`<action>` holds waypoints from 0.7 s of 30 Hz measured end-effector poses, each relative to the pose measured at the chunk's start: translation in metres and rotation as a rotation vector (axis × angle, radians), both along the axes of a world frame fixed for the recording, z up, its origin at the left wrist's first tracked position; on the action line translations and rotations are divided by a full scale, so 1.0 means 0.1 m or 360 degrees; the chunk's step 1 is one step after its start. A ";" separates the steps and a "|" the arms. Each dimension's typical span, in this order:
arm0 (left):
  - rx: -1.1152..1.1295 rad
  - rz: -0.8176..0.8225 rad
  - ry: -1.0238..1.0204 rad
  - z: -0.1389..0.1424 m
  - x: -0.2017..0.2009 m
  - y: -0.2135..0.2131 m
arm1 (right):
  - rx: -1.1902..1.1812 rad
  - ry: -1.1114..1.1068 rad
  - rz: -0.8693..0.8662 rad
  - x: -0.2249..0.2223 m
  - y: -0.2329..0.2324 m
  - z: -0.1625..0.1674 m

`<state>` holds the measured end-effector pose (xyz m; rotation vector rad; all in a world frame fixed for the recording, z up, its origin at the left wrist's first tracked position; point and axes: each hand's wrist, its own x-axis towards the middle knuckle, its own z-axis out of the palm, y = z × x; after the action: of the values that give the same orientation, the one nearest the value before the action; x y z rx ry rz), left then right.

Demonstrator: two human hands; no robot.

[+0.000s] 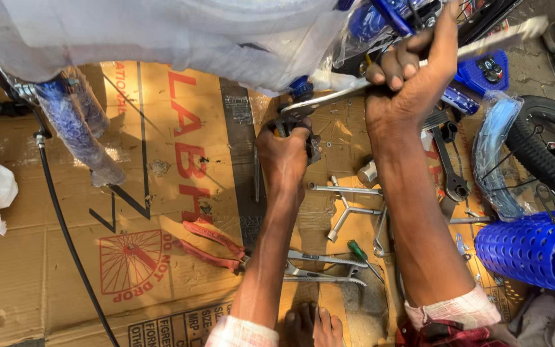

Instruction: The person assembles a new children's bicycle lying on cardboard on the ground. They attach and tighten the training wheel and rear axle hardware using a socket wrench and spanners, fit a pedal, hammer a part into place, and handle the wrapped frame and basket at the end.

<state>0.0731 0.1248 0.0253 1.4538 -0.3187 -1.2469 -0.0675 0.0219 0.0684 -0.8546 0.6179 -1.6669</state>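
Mid-tightening by the look of it: left hand (pixel 284 154) is clamping fingers round the bike fitting (pixel 300 122), right hand (pixel 406 83) is gripping the long spanner (pixel 342 95), probably needing another steady pull

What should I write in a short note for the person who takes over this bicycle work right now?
Left hand: closed on a dark tool at a fitting of the blue bicycle frame.
Right hand: gripping a long metal wrench that reaches toward the same fitting.
On the cardboard: red-handled pliers, Y-shaped wrench, green-handled screwdriver.
Done: cannot tell.
Left: both tools are on the fitting; a wheel lies loose at right.
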 end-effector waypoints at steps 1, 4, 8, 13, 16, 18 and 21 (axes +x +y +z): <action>0.0010 -0.0013 -0.0038 0.01 0.00 0.00 | 0.0025 -0.0074 0.0019 -0.04 -0.03 -0.03; 0.0007 0.0063 0.0151 0.02 -0.01 0.01 | 0.0138 -0.0267 0.0056 -0.09 -0.11 -0.19; -0.0166 0.0085 0.0191 -0.04 -0.04 0.02 | 0.0394 -0.0531 -0.0087 -0.13 -0.14 -0.45; -0.0029 0.0111 0.0196 -0.19 -0.06 -0.03 | 0.0673 -0.0777 0.0054 -0.07 -0.07 -0.49; 0.0184 0.0060 -0.0132 -0.23 0.01 -0.11 | 0.0355 -0.0454 0.0177 -0.06 -0.04 -0.36; 0.0293 0.0070 0.0082 -0.21 0.00 -0.14 | 0.0141 -0.0117 0.0249 -0.10 -0.04 -0.27; 0.0109 0.0130 0.0171 -0.13 -0.04 -0.15 | 0.0016 -0.0105 0.0389 -0.10 -0.03 -0.21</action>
<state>0.0694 0.1095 0.0119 1.4375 -0.1446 -1.2748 -0.0778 0.0187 0.0479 -0.8294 0.4564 -1.4634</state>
